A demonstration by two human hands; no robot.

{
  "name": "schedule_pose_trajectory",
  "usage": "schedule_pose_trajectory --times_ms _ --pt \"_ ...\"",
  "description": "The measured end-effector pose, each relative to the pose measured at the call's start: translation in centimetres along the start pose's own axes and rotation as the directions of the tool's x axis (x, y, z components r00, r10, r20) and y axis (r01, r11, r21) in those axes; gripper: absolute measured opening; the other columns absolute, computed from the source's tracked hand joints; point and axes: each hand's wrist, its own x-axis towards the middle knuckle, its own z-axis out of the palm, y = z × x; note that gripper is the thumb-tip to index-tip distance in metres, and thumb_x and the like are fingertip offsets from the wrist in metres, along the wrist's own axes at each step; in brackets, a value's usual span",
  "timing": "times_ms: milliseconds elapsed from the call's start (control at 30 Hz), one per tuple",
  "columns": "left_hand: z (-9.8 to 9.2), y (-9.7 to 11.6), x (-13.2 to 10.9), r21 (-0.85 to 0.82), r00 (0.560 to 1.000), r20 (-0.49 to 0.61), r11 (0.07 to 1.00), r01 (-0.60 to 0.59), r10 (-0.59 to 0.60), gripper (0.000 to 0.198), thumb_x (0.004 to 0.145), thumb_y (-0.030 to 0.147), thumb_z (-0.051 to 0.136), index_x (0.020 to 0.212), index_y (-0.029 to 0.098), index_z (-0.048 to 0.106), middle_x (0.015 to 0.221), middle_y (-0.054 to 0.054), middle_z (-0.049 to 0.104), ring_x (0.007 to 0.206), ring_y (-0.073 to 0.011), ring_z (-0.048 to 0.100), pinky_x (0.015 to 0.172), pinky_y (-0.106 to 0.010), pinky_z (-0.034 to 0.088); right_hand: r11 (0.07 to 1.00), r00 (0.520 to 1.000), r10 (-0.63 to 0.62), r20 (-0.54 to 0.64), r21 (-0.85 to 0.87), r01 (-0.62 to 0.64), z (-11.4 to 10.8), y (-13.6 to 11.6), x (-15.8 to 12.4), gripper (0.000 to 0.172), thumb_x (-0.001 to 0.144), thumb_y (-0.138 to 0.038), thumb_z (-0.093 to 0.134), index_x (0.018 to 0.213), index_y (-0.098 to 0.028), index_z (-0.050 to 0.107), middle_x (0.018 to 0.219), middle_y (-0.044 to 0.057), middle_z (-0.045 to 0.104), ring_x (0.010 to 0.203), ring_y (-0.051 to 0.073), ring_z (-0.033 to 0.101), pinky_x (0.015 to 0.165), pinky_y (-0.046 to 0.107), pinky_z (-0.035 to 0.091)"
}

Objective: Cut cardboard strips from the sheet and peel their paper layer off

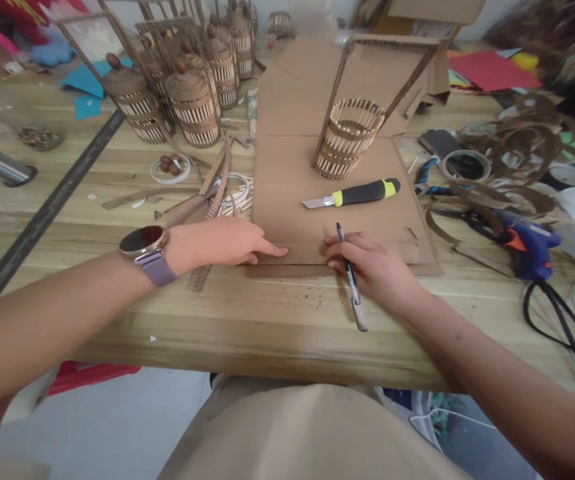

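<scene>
My left hand (225,243) rests at the near left edge of a flat brown cardboard sheet (282,200), index finger stretched out onto it and the other fingers partly curled; I see nothing held there. Between the fingers of my right hand (380,270) is a dark pen (350,280), its lower end pointing toward me over the table edge side. That hand lies at the sheet's near edge. A black and yellow utility knife (367,193) with its blade out lies on the cardboard. Behind it stands a lidless lantern-like basket (347,143) of small sticks and cardboard strips with a tall handle.
Several lidded stick lanterns (195,110) stand at the back left. Corrugated strips (217,187) and a tape ring (170,169) with brown beads lie left of the sheet. On the right are a blue glue gun (527,243), its black cable, and curled cardboard strips (522,147).
</scene>
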Motion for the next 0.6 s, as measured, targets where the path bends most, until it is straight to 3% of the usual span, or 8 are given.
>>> schedule_pose_trajectory --times_ms 200,600 --pt "1.0 0.4 -0.7 0.070 0.993 -0.112 0.997 -0.035 0.043 0.060 0.090 0.007 0.045 0.140 0.041 0.048 0.097 -0.005 0.049 0.073 -0.0150 0.049 0.060 -0.024 0.034 0.999 1.000 0.018 0.000 0.034 -0.018 0.0 -0.1 -0.1 0.013 0.094 -0.021 0.050 0.094 -0.024 0.063 0.105 0.009 0.070 0.098 0.025 0.063 0.081 0.042 0.053" --pt "2.3 0.0 -0.8 0.024 0.988 -0.147 0.999 -0.042 0.045 0.057 0.092 0.008 0.043 0.138 0.043 0.049 0.094 -0.003 0.045 0.071 -0.0148 0.047 0.063 -0.025 0.035 0.999 1.000 0.009 0.000 0.051 -0.009 0.2 -0.1 -0.1 0.014 0.093 -0.021 0.050 0.094 -0.023 0.064 0.104 0.009 0.070 0.097 0.025 0.063 0.081 0.041 0.053"
